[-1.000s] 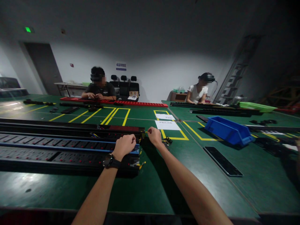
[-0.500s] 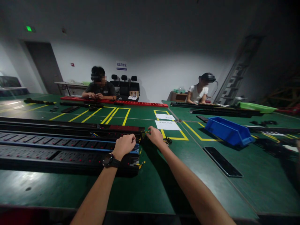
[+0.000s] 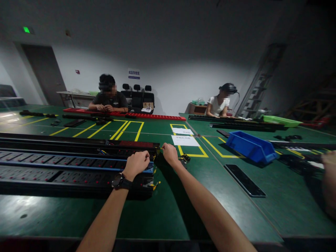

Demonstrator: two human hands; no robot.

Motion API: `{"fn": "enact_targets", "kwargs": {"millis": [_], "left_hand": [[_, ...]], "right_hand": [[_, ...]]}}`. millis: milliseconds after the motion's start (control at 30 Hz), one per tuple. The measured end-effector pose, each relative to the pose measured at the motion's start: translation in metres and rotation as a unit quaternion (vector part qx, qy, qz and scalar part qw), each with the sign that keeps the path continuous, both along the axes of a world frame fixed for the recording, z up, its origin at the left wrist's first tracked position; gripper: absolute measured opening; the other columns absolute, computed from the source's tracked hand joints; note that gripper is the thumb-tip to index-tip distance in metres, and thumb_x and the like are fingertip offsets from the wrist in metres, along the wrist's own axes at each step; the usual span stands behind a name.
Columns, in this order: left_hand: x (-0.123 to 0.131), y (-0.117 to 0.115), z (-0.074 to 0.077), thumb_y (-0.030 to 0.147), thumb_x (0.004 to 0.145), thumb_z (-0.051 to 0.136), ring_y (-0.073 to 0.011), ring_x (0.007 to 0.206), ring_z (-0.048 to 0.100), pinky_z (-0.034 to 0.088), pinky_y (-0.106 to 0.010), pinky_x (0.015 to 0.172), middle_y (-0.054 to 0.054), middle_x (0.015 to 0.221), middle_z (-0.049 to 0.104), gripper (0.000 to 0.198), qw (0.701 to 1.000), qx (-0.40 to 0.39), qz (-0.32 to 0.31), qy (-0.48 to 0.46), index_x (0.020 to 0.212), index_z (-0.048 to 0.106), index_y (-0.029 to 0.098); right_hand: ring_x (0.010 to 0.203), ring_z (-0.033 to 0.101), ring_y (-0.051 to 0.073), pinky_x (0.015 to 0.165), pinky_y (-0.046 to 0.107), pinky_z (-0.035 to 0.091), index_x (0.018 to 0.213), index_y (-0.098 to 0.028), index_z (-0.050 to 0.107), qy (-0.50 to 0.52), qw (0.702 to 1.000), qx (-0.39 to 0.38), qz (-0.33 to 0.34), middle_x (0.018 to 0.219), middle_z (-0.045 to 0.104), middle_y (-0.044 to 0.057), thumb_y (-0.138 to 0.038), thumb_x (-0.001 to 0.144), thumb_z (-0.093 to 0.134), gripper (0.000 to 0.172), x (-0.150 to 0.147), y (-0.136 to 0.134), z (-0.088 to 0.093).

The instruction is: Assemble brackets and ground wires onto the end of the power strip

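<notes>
Several long black power strips point(image 3: 86, 177) with rows of sockets and red dots lie side by side at the left. My left hand point(image 3: 136, 163), with a watch on its wrist, rests on the blue-edged strip near its right end. Its fingers are curled, and what is under them is hidden. At the end of the farther strip, my right hand point(image 3: 170, 153) pinches a small yellow-green wire point(image 3: 161, 149), mostly covered by the fingers. Another yellow wire end point(image 3: 156, 185) sticks out of the nearest strip.
To the right are a blue bin point(image 3: 250, 148), a phone point(image 3: 245, 180) and white papers point(image 3: 185, 140). A small black cable bundle point(image 3: 185, 158) lies beyond my right forearm. Two people sit across the green table point(image 3: 157, 220). Another person's blurred arm point(image 3: 330, 178) shows at the right edge.
The view has shifted slightly, so most things sit a little farther left. Another person's arm has come further in at the right edge. My hands keep nearly the same places at the strips.
</notes>
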State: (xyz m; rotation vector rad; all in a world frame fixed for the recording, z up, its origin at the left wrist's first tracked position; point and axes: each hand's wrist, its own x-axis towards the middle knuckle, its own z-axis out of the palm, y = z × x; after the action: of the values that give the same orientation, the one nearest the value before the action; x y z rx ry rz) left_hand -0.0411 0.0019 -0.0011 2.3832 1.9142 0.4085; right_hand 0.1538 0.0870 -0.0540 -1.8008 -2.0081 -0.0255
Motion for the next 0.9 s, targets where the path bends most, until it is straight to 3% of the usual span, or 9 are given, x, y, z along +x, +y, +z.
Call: {"fn": "enact_targets", "kwargs": {"millis": [267, 433, 700, 900], "left_hand": [[0.0, 0.0, 0.001, 0.03, 0.091, 0.045, -0.0273, 0.096, 0.071, 0.052, -0.036, 0.082, -0.006, 0.102, 0.075, 0.026, 1.0, -0.004, 0.002, 0.003, 0.104, 0.068, 0.028], [0.001, 0.0, 0.001, 0.033, 0.092, 0.045, -0.0277, 0.096, 0.071, 0.051, -0.037, 0.082, -0.006, 0.102, 0.075, 0.027, 1.0, -0.011, 0.012, 0.002, 0.105, 0.068, 0.029], [0.001, -0.001, 0.004, 0.033, 0.091, 0.044, -0.0282, 0.095, 0.071, 0.051, -0.037, 0.08, -0.006, 0.102, 0.076, 0.028, 1.0, -0.014, 0.013, 0.005, 0.105, 0.068, 0.03], [0.001, 0.0, 0.004, 0.032, 0.091, 0.043, -0.0291, 0.096, 0.071, 0.052, -0.039, 0.081, -0.006, 0.102, 0.076, 0.028, 1.0, -0.018, 0.014, 0.004, 0.104, 0.068, 0.03]], "right_hand": [[0.102, 0.063, 0.021, 0.083, 0.027, 0.043, 0.118, -0.019, 0.062, -0.025, 1.0, 0.006, 0.013, 0.107, 0.071, 0.011, -0.026, 0.097, 0.055, 0.024, 0.002, -0.005, 0.007], [0.099, 0.065, 0.021, 0.081, 0.027, 0.043, 0.107, -0.02, 0.068, -0.048, 0.999, -0.009, 0.005, 0.104, 0.072, 0.011, -0.015, 0.098, 0.044, 0.026, 0.002, -0.002, 0.006], [0.099, 0.065, 0.021, 0.081, 0.026, 0.043, 0.105, -0.018, 0.068, -0.042, 0.999, -0.026, 0.02, 0.106, 0.072, 0.012, -0.015, 0.098, 0.046, 0.024, 0.003, 0.0, 0.007], [0.107, 0.063, 0.023, 0.085, 0.029, 0.044, 0.13, -0.021, 0.058, -0.05, 0.997, -0.003, 0.052, 0.112, 0.072, 0.01, -0.03, 0.098, 0.053, 0.034, 0.016, -0.019, 0.018]]}}
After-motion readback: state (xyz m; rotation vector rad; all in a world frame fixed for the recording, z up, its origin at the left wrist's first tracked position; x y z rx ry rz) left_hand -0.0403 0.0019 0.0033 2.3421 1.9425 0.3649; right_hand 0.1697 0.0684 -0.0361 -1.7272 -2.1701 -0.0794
